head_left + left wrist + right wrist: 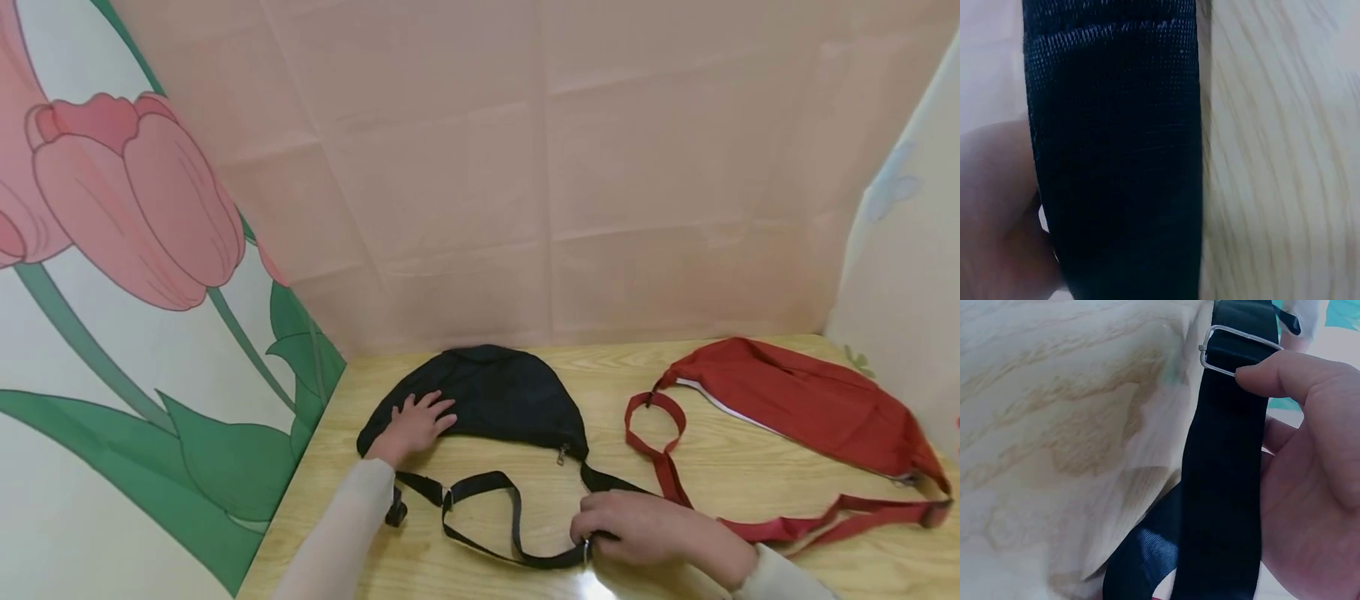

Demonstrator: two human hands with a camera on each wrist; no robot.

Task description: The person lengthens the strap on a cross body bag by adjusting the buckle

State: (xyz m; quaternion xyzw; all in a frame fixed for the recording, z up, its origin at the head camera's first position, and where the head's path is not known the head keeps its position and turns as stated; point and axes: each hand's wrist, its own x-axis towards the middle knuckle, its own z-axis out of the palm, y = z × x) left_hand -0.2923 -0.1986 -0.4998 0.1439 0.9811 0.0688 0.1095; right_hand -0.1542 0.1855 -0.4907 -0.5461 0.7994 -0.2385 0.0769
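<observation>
A black waist bag (491, 396) lies on the table, its curved top edge toward the back. On its left part rests my left hand (416, 425), fingers spread over the fabric. The left wrist view shows black webbing (1116, 156) up close, with part of the hand beside it. My right hand (637, 525) pinches the bag's black strap (1222, 475) by the metal slider (1207, 356), the thumb against the slider's edge. The rest of the strap loops across the table between both hands. A black buckle (396, 508) lies near the left wrist.
A red waist bag (802, 404) lies to the right, its red strap (667, 475) looping close to the right hand. The wooden table (292, 542) meets a pinkish cloth backdrop (547, 167) behind. A tulip-printed panel (135, 192) stands at the left, a pale panel (900, 275) at the right.
</observation>
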